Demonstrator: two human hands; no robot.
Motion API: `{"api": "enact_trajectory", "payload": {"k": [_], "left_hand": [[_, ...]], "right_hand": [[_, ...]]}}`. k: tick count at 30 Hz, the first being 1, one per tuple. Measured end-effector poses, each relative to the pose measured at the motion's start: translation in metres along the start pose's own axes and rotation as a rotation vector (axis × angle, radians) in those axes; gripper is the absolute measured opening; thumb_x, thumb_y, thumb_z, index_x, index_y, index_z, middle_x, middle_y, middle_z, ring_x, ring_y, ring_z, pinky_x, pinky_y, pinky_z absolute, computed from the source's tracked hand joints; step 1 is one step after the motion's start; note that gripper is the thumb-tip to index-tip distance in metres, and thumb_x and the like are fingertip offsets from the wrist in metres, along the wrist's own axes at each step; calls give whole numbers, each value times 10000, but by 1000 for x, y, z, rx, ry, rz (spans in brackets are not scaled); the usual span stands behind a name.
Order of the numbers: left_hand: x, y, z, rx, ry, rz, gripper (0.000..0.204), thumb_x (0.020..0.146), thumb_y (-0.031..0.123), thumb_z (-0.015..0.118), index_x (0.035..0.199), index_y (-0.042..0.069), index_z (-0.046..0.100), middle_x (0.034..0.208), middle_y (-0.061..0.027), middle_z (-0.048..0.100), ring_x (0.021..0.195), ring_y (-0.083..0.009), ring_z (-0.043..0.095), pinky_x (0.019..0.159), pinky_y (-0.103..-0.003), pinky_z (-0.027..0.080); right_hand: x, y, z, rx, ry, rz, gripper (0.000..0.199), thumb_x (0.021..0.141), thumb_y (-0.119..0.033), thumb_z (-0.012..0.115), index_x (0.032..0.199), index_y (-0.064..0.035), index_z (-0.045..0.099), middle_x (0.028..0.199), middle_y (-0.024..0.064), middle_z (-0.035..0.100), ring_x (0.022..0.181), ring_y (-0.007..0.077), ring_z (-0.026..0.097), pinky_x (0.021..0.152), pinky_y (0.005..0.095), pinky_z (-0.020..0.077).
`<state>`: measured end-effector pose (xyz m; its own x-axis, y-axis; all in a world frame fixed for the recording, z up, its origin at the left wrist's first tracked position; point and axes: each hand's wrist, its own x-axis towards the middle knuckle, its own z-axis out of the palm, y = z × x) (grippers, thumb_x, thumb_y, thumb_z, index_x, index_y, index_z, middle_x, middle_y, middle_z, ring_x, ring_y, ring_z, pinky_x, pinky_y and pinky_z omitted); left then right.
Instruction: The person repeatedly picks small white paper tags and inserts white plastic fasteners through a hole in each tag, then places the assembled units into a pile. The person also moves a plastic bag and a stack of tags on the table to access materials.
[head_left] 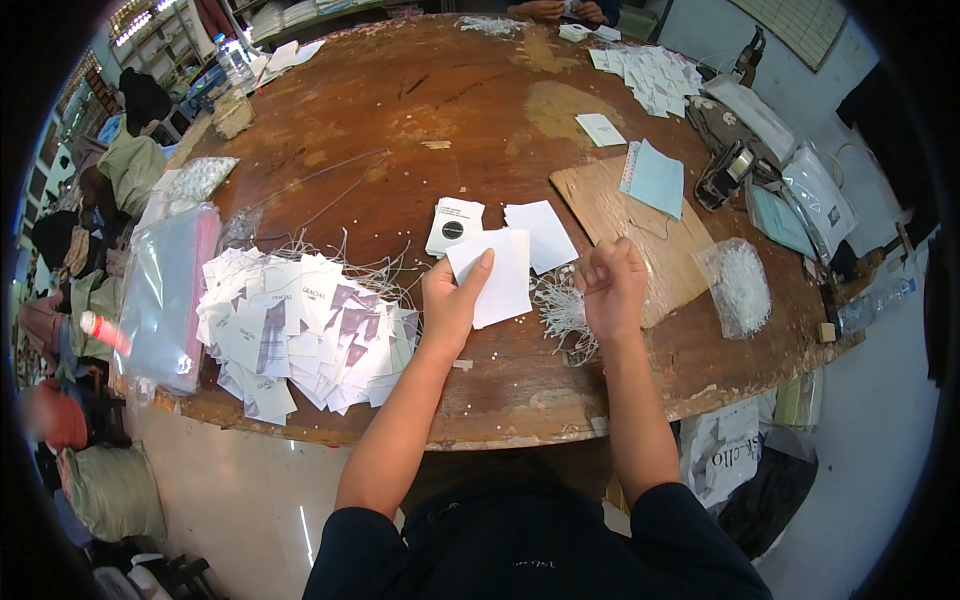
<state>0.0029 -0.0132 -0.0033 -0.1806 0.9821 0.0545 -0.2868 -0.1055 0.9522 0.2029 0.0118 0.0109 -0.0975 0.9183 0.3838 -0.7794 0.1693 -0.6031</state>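
Pinching white cards (504, 285) (long axis pointing roughly forward) are left fingers (482, 268); right fingers (622, 255) curl, any pinch unclear.

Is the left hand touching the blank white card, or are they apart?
Touching. The head view shows it: the left hand holds the blank white card, its thumb lying over the card's upper face.

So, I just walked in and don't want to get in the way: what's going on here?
Someone at the table holds one or more white cards in the left hand. The right hand is raised with fingers curled, beside a bundle of white strings; whether it grips anything is unclear. A big pile of printed tags lies to the left, and another person's hands show at the far edge.
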Motion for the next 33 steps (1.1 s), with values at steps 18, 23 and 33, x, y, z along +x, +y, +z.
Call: {"api": "enact_trajectory", "payload": {"k": [18,23,33], "left_hand": [[-10,1,11,347,-107,273,245,906,175,686,999,-51,699,876,-92,706,762,-115,626,683,-255,487],[-12,5,14,427,-106,347,187,890,117,686,984,-44,703,859,-120,708,711,-146,645,650,-271,499],[-13,8,16,1102,-94,1111,227,718,105,704,944,98,692,906,9,645,759,-178,598,641,-303,503]], "right_hand": [[-11,21,33,-1276,23,-190,56,920,-17,620,894,3,575,829,78,614,668,133,557,605,266,456],[-13,23,37,-1393,-16,-254,63,892,0,630,898,9,568,821,112,578,644,189,550,580,298,433],[-10,15,26,-699,213,415,156,984,-148,568,1015,-16,645,712,-20,599,565,63,513,507,210,364]]}}
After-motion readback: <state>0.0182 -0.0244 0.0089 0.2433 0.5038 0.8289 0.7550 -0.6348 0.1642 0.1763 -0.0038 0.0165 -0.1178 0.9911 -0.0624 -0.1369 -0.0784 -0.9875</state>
